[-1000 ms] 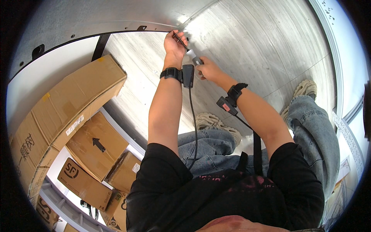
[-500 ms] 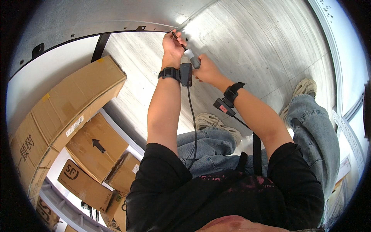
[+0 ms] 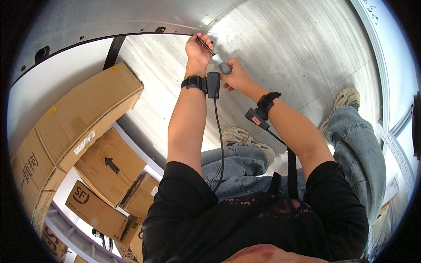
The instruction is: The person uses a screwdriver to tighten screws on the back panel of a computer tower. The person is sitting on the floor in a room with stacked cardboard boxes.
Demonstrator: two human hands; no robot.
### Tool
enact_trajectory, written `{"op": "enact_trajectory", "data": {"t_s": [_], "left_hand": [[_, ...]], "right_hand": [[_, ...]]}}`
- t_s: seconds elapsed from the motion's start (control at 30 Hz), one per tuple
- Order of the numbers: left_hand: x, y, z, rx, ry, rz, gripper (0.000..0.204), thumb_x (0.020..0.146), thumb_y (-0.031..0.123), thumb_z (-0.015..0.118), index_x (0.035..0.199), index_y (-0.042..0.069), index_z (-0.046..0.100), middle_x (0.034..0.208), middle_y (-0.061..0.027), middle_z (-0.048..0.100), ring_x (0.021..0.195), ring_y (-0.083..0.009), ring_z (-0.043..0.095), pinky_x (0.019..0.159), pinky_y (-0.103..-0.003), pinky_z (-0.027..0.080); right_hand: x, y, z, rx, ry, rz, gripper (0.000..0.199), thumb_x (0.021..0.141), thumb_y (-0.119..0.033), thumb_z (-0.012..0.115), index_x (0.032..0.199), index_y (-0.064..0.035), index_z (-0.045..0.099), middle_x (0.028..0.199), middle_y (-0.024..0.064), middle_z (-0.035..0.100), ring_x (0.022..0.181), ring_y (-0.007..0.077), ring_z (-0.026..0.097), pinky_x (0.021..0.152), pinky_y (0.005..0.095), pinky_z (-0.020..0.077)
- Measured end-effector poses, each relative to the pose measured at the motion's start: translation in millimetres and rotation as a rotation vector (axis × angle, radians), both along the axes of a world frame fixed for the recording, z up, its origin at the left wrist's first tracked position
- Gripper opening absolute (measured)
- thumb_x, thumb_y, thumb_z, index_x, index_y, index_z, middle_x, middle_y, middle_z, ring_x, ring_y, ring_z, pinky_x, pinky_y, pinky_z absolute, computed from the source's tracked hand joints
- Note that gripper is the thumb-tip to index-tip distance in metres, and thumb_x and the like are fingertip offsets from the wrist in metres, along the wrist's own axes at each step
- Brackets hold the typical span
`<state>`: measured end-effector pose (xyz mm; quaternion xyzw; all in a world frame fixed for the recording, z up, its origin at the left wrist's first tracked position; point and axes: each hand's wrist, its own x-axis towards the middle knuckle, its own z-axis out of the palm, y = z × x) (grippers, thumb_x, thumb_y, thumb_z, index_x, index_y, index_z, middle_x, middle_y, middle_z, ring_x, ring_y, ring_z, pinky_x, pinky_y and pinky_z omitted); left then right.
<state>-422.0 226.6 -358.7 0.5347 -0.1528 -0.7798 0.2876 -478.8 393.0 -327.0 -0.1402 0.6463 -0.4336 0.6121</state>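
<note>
My left hand (image 3: pixel 198 49) and my right hand (image 3: pixel 235 77) are stretched out over a wood-look floor, near a curved black edge strip (image 3: pixel 131 37). Between them runs a slim tool (image 3: pixel 215 58) with a dark shaft and a grey handle. The left fingers pinch the dark shaft end close to the strip. The right hand grips the grey handle. Each wrist wears a black strap with a small device; a black cable (image 3: pixel 219 131) hangs from the left one.
Several cardboard boxes (image 3: pixel 87 109) are stacked to my left, some on a white shelf (image 3: pixel 66 228). My jeans-clad legs and pale shoes (image 3: pixel 239 136) are below my arms. A white perforated rail (image 3: pixel 394 149) runs along the right side.
Both hands have stayed at the same spot by the edge strip; the right hand has crept slightly closer to the left along the tool.
</note>
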Motion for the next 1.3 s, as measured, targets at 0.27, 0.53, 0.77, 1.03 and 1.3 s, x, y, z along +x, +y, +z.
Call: {"op": "enact_trajectory", "data": {"t_s": [0.27, 0.53, 0.77, 1.03, 1.3], "left_hand": [[-9.4, 11.0, 12.1, 0.035, 0.056, -0.002, 0.021, 0.095, 0.017, 0.036, 0.086, 0.006, 0.051, 0.078, -0.0091, 0.057, 0.065, -0.0186, 0.050, 0.057, -0.032, 0.043], [-95.5, 37.4, 60.7, -0.012, 0.241, 0.007, 0.023, 0.096, 0.013, 0.034, 0.109, -0.002, 0.045, 0.097, -0.0173, 0.057, 0.087, -0.0307, 0.060, 0.082, -0.039, 0.054], [-208.8, 54.3, 169.1, -0.221, 0.492, -0.261, 0.023, 0.096, 0.011, 0.036, 0.105, -0.008, 0.046, 0.106, -0.0212, 0.060, 0.101, -0.0318, 0.061, 0.087, -0.038, 0.054], [-362.0, 95.5, 262.4, -0.261, 0.648, -0.633, 0.015, 0.093, 0.013, 0.049, 0.090, -0.001, 0.055, 0.084, -0.0108, 0.063, 0.077, -0.0220, 0.062, 0.071, -0.031, 0.051], [-465.5, 148.2, 226.6, -0.530, 0.262, -0.840, 0.017, 0.091, 0.014, 0.055, 0.101, 0.002, 0.061, 0.090, -0.0065, 0.063, 0.080, -0.0157, 0.059, 0.074, -0.027, 0.050]], "right_hand": [[-1.6, 15.6, -15.6, 0.017, -0.042, -0.064, 0.054, 0.077, -0.023, 0.069, 0.111, 0.0003, 0.035, 0.082, 0.0128, 0.054, 0.057, 0.0168, 0.055, 0.048, 0.0310, 0.0448], [-140.5, 24.0, 99.1, 0.128, 0.196, 0.110, 0.032, 0.082, -0.028, 0.064, 0.099, -0.0049, 0.049, 0.064, 0.0016, 0.052, 0.047, 0.0097, 0.047, 0.040, 0.0250, 0.0318], [-296.7, 41.4, 269.4, 0.107, 0.624, 0.353, 0.024, 0.083, -0.031, 0.059, 0.075, -0.0085, 0.058, 0.058, -0.0010, 0.052, 0.045, 0.0061, 0.046, 0.038, 0.0217, 0.0302], [-454.3, 114.2, 425.0, 0.229, 0.674, 0.367, 0.019, 0.081, -0.029, 0.061, 0.076, -0.0104, 0.061, 0.061, 0.0011, 0.057, 0.042, 0.0075, 0.046, 0.037, 0.0213, 0.0348], [-569.6, 253.2, 295.4, -0.068, 0.682, 0.204, 0.027, 0.083, -0.035, 0.062, 0.076, -0.0095, 0.058, 0.059, -0.0040, 0.052, 0.038, 0.0004, 0.042, 0.033, 0.0154, 0.0272]]}}
